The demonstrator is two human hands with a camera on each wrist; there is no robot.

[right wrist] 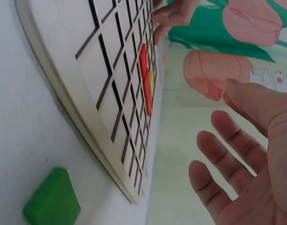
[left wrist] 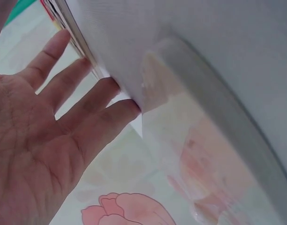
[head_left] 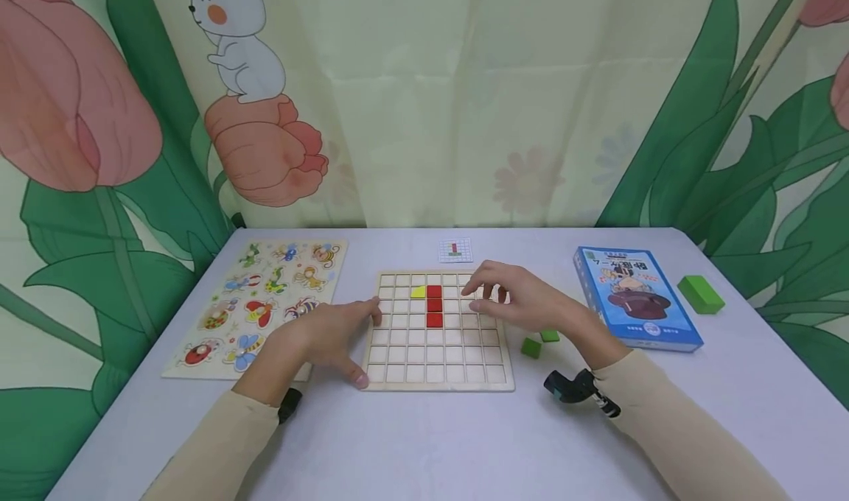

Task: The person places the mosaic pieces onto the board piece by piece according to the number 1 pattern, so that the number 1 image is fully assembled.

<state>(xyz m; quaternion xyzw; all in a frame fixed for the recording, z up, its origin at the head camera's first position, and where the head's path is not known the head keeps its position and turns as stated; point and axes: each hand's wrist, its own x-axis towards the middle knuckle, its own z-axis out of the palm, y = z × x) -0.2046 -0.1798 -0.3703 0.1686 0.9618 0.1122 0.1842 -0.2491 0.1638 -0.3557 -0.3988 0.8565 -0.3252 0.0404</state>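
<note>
A wooden grid board (head_left: pixel 438 376) lies mid-table. Three red squares (head_left: pixel 434 305) form a column in its cells, with a yellow piece (head_left: pixel 418 292) just left of the top one. My left hand (head_left: pixel 325 335) rests along the board's left edge, thumb at the near corner, fingers spread. Over the right side of the board hovers my right hand (head_left: pixel 517 295), its fingers loosely bent; the right wrist view shows nothing in that hand (right wrist: pixel 246 159). Below it, beside the board, lie two small green blocks (head_left: pixel 530 348).
Behind the board is a small pattern card (head_left: pixel 455 250). An insect picture board (head_left: pixel 219 306) lies at left, partly under my left arm. To the right are a blue box (head_left: pixel 640 295) and a larger green block (head_left: pixel 700 295). A printed curtain (head_left: pixel 424 118) hangs behind.
</note>
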